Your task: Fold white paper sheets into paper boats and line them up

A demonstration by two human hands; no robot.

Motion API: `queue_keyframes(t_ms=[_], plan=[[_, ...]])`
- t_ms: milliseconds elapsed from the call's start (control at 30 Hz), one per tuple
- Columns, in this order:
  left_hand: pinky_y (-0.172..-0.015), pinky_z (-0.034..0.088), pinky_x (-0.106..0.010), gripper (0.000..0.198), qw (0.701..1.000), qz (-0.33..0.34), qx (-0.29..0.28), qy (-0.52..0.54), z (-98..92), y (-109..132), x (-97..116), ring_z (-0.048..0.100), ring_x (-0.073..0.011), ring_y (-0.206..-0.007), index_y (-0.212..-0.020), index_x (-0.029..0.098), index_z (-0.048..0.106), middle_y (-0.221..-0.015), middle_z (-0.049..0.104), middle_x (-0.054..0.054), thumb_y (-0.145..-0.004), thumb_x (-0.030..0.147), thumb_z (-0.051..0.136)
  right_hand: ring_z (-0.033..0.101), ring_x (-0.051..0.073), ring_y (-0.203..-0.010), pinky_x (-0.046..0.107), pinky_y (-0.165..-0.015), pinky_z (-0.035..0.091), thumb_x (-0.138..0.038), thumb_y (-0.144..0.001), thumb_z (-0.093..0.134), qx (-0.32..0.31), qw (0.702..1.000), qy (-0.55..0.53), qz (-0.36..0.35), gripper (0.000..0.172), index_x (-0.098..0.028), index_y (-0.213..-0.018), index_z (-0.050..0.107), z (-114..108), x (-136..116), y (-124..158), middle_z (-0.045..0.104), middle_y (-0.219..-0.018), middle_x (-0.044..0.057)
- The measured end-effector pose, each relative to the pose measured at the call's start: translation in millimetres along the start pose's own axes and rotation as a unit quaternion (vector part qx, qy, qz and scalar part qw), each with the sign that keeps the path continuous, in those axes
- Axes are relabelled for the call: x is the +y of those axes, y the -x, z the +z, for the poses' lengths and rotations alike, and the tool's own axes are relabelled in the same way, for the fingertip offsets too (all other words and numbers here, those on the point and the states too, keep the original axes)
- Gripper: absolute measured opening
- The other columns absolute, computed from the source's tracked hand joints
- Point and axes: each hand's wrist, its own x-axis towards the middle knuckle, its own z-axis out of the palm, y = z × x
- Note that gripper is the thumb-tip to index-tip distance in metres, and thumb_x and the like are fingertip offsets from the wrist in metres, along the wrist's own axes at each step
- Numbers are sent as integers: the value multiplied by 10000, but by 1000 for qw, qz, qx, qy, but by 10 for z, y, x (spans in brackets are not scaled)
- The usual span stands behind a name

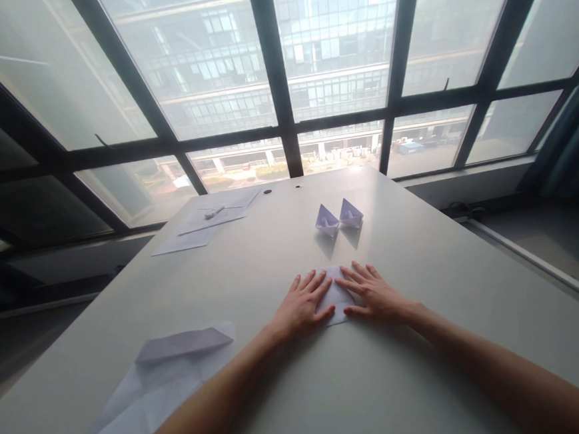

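A small folded sheet of white paper (337, 300) lies flat on the white table in front of me. My left hand (307, 300) rests on its left side, fingers spread. On its right side lies my right hand (370, 292), palm down with the fingers apart. The two hands cover the paper's side edges, so its full outline is hidden. Just beyond them stand two folded paper boats, a left one (327, 222) and a right one (351, 214), side by side.
A larger creased sheet of paper (161, 374) lies at the near left, partly behind my left forearm. Flat paper sheets (191, 239) with a small whitish object (214, 213) on top are at the far left. Windows with dark frames (272, 64) rise behind the table (423, 260).
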Motion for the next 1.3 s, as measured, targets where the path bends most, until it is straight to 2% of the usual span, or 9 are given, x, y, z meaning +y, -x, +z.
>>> queue_keyframes(t_ms=[100,267,533,800,1300], plan=[[-1203,89,-524,675,1000,14,-12,-11,-4,4,-9,89,-294,-1511,-1574,321,156,-1639,132,-24,-988,626,296,43,342,-1504,590,-1181,40,-701,-897,445,4,1000,0,-17,777,-338,-1553,243,-10,-20,5,116,-1644,42],[-1199,56,-546,703,999,34,-28,-23,-11,6,-29,52,-286,-1514,-1580,311,76,-1641,94,-33,-988,637,270,89,296,-1507,578,-1190,9,-662,-936,392,12,999,-9,-34,802,-261,-1580,131,-23,-52,17,203,-1622,71],[-1197,65,-548,705,999,34,-34,-15,-46,16,-11,69,-283,-1514,-1581,306,83,-1642,88,-29,-986,644,253,29,278,-1512,563,-1199,22,-657,-961,315,10,999,10,-30,774,-213,-1576,158,-14,-60,3,148,-1632,70],[-1201,70,-541,706,998,46,-31,-21,-63,29,-9,98,-283,-1511,-1580,320,80,-1640,136,-26,-984,621,306,56,280,-1511,541,-1206,65,-672,-960,285,16,1000,16,-14,782,-209,-1576,150,27,-53,-16,136,-1633,62],[-1201,66,-540,672,999,41,-26,-13,-72,31,11,122,-288,-1507,-1570,338,163,-1639,146,-23,-980,604,342,61,270,-1511,520,-1214,61,-671,-963,259,13,1000,18,1,807,-161,-1576,139,49,-51,-28,132,-1630,86]])
